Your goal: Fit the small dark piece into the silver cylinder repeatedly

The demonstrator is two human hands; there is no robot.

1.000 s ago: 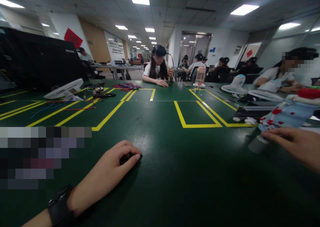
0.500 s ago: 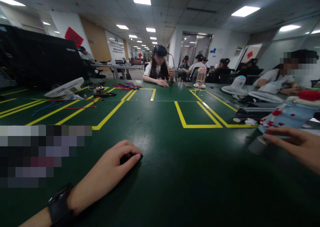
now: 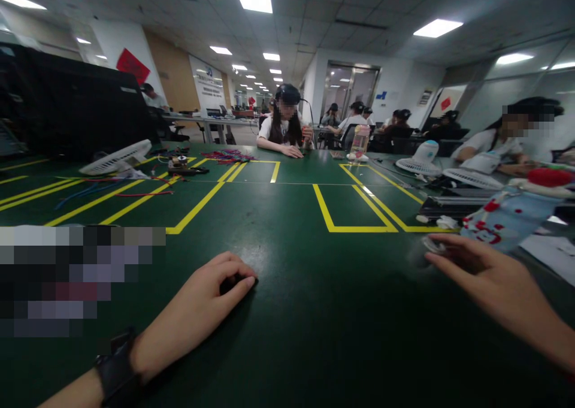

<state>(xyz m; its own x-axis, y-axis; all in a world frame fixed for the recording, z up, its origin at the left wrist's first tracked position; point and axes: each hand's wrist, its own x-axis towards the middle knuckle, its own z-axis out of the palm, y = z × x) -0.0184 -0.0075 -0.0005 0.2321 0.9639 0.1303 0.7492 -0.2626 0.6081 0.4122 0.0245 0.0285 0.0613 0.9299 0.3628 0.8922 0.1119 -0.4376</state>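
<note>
My left hand (image 3: 215, 294) rests on the green table (image 3: 287, 336), fingers curled and thumb near the forefinger, round something small and dark that I cannot make out. A dark watch is on that wrist. On the right, my right hand (image 3: 476, 267) holds a small greyish, clear-looking cylinder (image 3: 424, 255) between thumb and fingers; it is smeared by motion and appears just above the table. Beyond that hand lies a light blue bag (image 3: 507, 216) with red and white decoration.
White fan parts (image 3: 417, 159) and dark metal pieces (image 3: 444, 207) lie at the right. A clear bottle (image 3: 359, 141) stands at the far side, near a seated person (image 3: 283, 120). Wires (image 3: 229, 155), a white fan grille (image 3: 117, 158) and a black case (image 3: 76, 102) are at the left.
My right hand has moved left with the cylinder, and more of the hand and forearm shows. My left hand has stayed nearly in place.
</note>
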